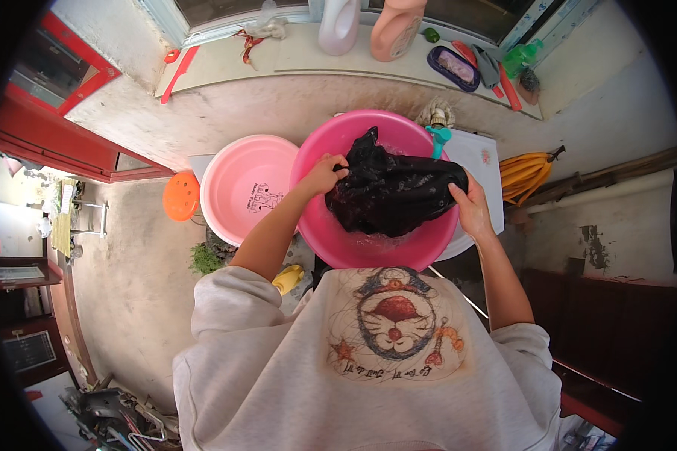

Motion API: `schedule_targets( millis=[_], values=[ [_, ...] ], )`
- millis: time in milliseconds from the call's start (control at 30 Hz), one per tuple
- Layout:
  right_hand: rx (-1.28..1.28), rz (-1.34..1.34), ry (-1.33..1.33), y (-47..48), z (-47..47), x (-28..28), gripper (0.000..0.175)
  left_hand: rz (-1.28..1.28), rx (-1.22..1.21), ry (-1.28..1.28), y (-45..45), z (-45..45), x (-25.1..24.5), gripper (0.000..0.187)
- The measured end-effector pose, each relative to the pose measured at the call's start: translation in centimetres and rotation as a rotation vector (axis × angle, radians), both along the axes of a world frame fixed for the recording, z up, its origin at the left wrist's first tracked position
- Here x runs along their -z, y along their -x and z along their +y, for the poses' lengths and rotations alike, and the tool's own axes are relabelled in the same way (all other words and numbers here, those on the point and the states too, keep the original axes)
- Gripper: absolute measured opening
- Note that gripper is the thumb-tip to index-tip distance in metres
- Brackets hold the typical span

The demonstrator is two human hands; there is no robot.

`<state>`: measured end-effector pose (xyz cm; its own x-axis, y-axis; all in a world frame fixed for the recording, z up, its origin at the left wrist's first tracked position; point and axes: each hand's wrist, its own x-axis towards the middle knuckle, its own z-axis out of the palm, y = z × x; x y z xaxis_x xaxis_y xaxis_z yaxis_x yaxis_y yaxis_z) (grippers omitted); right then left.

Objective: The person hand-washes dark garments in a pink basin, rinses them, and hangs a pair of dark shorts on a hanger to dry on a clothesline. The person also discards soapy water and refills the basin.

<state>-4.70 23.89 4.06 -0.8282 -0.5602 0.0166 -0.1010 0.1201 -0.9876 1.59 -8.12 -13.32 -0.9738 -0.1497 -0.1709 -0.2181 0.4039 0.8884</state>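
Observation:
A wet black cloth garment [395, 189] is spread between my two hands over a deep pink plastic basin [372, 256], which holds some water with bubbles. My left hand [328, 173] pinches the garment's left edge near the basin's rim. At the garment's right end, my right hand [473, 206] grips the fabric, thumb on top, by the basin's right rim. A turquoise tap handle [439, 138] stands just behind the cloth at the basin's back right. Part of the basin's inside is hidden by the garment.
Left of the basin is a light pink basin [231, 191], with an orange plastic stool or bowl [181, 196] beyond it. The ledge [304, 65] behind carries detergent bottles [396, 28] and a soap dish [454, 67]. Yellow-orange rubber gloves or cloth [523, 175] hang at right.

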Motion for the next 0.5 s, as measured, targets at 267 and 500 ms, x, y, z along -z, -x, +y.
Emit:
schedule_targets(
  millis=[267,500],
  values=[
    [0.234,-0.369,0.319,2.8,1.7,-1.9,0.033,0.322,-0.129,-0.540,-0.8,-0.6,-11.7,0.022],
    [0.165,-0.412,-0.091,6.7,-0.3,0.8,0.039,0.490,-0.358,0.272,0.4,-2.2,-10.9,0.027]
  ],
)
